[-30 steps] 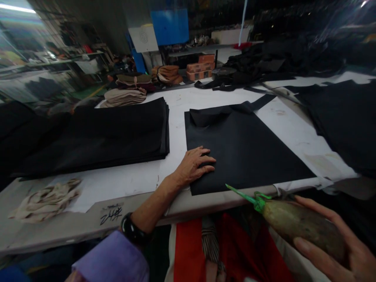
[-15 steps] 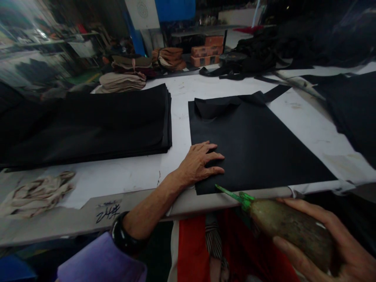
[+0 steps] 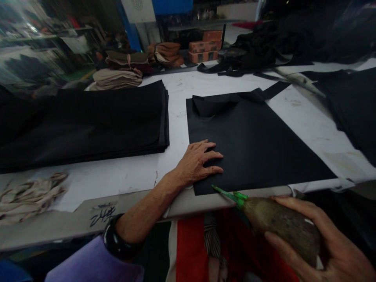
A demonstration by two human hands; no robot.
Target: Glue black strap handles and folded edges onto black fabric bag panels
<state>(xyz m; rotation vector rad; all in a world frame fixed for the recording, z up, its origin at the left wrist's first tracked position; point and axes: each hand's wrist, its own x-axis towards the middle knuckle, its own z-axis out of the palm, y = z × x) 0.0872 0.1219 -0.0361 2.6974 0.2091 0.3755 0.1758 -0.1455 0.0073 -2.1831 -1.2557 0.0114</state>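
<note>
Black sheet [image 3: 258, 145] lies ahead of both hands on the bench [image 3: 205, 205], its broad near side along the bench's edge. The left hand [image 3: 201, 162] is nearer, palm down on its left part, fingers spread, grasping nothing. The right hand [image 3: 329, 246], lower right, is wrapped around a bottle [image 3: 279, 221] whose long axis slants up-left; its green nozzle [image 3: 227, 194] points at the sheet's near edge, contact unclear.

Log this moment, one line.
left hand: rests on black sheet | right hand: holds brown bottle | green nozzle: tip at sheet's near edge, contact unclear
</note>
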